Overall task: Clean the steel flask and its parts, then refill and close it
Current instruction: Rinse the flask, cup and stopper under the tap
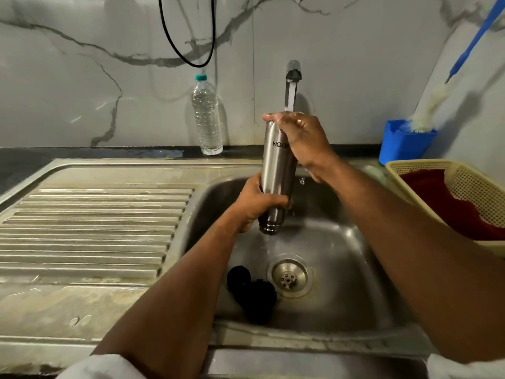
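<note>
Flask [277, 176], mouth down under the tap [291, 86]: I grip low with my left hand [255, 203], right hand [300, 135] wrapped on top, and should rub while turning it.

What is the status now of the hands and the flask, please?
Left hand grips silver steel flask near its downturned mouth; right hand holds its upturned base under steel tap. Two black caps lie in steel sink. Nothing blocking.

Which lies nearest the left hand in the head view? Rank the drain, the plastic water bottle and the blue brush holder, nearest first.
From the left hand:
1. Drain, below it in the sink basin.
2. Plastic water bottle, behind it against the wall.
3. Blue brush holder, far right on the counter.
</note>
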The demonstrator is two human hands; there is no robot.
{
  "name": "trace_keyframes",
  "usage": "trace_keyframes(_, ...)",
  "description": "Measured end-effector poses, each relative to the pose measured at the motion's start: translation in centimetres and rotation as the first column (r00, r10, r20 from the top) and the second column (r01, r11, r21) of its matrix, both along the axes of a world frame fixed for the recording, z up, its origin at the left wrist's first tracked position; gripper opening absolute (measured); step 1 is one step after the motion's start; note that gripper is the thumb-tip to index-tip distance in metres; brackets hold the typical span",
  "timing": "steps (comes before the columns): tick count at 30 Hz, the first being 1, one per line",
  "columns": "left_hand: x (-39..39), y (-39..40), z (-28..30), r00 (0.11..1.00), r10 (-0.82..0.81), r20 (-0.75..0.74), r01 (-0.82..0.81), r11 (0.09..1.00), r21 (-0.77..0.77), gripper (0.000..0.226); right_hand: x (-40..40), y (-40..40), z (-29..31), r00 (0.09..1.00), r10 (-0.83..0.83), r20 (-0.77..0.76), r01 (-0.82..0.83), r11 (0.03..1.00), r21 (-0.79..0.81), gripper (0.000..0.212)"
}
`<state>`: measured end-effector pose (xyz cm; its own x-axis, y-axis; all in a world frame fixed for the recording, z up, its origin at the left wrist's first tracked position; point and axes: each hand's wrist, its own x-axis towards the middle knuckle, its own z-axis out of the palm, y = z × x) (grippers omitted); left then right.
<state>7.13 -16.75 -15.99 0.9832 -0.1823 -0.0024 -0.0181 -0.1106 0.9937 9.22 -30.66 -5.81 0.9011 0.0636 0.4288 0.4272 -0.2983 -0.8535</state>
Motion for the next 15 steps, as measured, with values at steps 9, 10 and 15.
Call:
trace_keyframes(9, -1.3, 0.4, 2.8, 0.997, 0.080, 0.007, -0.078, 0.984, -0.157, 0.091, -4.9, -1.2, -3.7, 0.961, -0.099, -0.257, 0.151, 0.970, 0.190, 0.037)
trace_keyframes(10, -1.4, 0.7, 3.2, 0.995, 0.097, 0.008, -0.095, 0.983, -0.157, 0.097, -5.3, -1.2, -4.4, 0.957, -0.108, -0.268, 0.164, 0.966, 0.199, 0.035)
trace_keyframes(15, -1.9, 1.9, 4.1, 0.989, 0.130, 0.064, -0.123, 0.987, -0.105, 0.084, -6.7, 0.2, -5.8, 0.971, -0.037, -0.238, 0.105, 0.953, 0.283, 0.034)
